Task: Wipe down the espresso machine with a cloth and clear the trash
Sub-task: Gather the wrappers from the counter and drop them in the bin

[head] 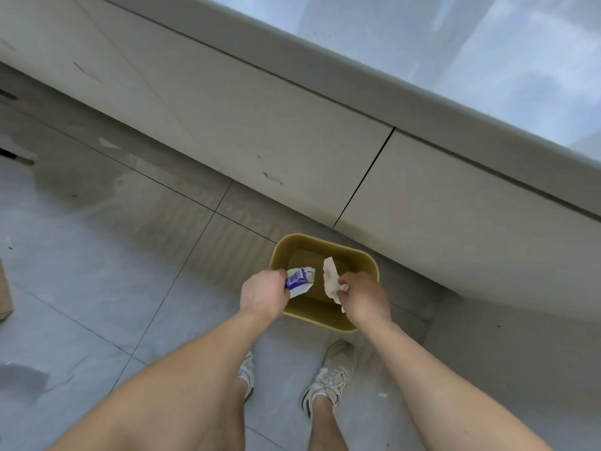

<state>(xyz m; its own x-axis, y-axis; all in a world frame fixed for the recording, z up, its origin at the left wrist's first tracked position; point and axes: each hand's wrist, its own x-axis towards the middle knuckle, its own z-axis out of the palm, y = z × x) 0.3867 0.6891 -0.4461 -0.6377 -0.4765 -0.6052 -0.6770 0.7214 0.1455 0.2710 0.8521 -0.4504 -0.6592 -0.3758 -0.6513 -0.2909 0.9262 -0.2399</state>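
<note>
A small tan waste bin (367,260) stands on the tiled floor against the cabinet base. Over its near-left rim, my left hand (263,292) grips a crumpled white and purple wrapper (300,279). Above the bin's right half, my right hand (366,296) pinches a stained white tissue (330,277) that hangs upright. Both pieces of trash are held over the bin's opening. The bin's inside looks bare where visible. No espresso machine or cloth is in view.
Beige cabinet fronts (260,125) run diagonally behind the bin, under a pale countertop (455,37). My two feet in white sneakers (331,375) stand just before the bin. A cardboard edge (4,294) sits at the far left. The grey floor tiles (81,271) show wet marks.
</note>
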